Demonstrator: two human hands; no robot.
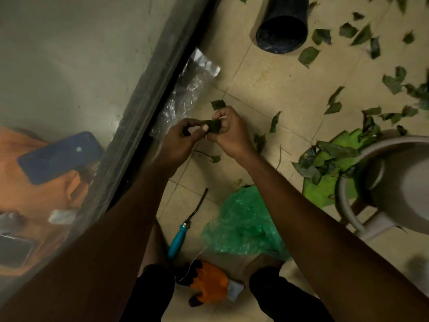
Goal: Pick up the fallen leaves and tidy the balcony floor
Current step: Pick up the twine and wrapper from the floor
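Observation:
Both hands meet over the beige tiled floor (274, 84) near the glass door. My left hand (181, 138) and my right hand (229, 133) pinch the same dark green leaf (213, 126) between their fingertips. Another leaf (218, 104) lies on the tile just beyond my right hand. Several more fallen leaves (308, 54) are scattered across the floor to the right. A heap of leaves (325, 159) rests on a bright green dustpan-like sheet (325, 194). A crumpled green plastic bag (241, 224) lies on the floor below my right forearm.
A black cylinder bin (282, 31) lies at the top. Clear plastic wrap (185, 94) lies against the door frame (148, 96). A blue-handled tool (178, 238) and an orange glove (209, 282) lie near my knees. A pale plastic chair (394, 182) stands at the right.

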